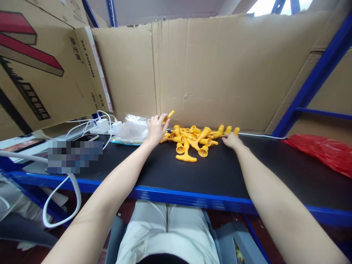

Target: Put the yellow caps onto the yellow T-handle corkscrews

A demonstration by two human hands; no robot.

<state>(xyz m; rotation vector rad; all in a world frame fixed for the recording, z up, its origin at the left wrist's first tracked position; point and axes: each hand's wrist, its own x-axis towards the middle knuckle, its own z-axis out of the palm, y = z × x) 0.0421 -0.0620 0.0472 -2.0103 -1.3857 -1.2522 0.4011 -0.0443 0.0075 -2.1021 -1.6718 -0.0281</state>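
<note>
A heap of several yellow plastic funnel-shaped parts [195,141] lies on the black tabletop [165,172] against a cardboard wall. My left hand [156,129] is at the heap's left end and holds one yellow part [169,115] raised between its fingers. My right hand [231,140] rests palm down on the table at the heap's right side, fingertips touching the nearest yellow parts; I cannot see anything held in it.
A clear plastic bag [132,128] lies left of the heap. White chargers and cables [101,125] and a phone [85,138] sit further left. A red plastic bag [324,152] lies at the right. Cardboard sheets [220,69] wall the back; blue shelf frame edges [176,193] bound the table.
</note>
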